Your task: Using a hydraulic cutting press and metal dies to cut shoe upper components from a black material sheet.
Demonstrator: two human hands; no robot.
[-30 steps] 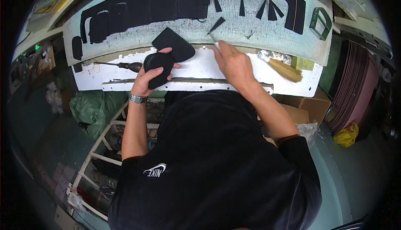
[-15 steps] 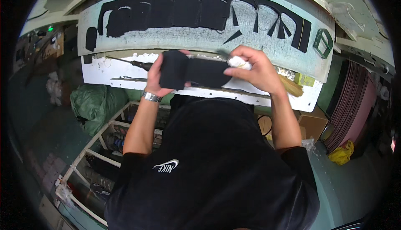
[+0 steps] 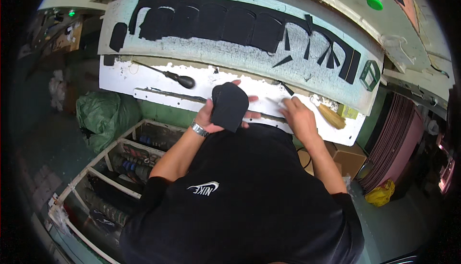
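Note:
My left hand (image 3: 206,117) grips a stack of black fabric pieces (image 3: 231,106) with one rounded end. Its thumb lies along the left edge, and several fingers stick out past the right edge. To the right, my right hand (image 3: 301,120) hovers over the white board, apart from the stack. Its fingers are bent and blurred, with a pale smear by the tips; whether it holds anything cannot be made out. A thin dark strip (image 3: 286,88) lies just beyond that hand. Left of the stack rests an awl-like tool with a dark handle (image 3: 181,80).
On the pale bench board (image 3: 192,48) lie a black sheet with arched cut-outs (image 3: 201,5), several rounded black pieces and narrow offcuts (image 3: 282,62). A brush (image 3: 332,117) and a green metal frame (image 3: 370,75) sit at right. Below left are a shelf frame (image 3: 113,150) and green sack (image 3: 101,117).
The black pieces, earlier opened out sideways between both hands, are now together in my left hand. My right hand has drawn away; the white-wrapped object in it no longer shows clearly.

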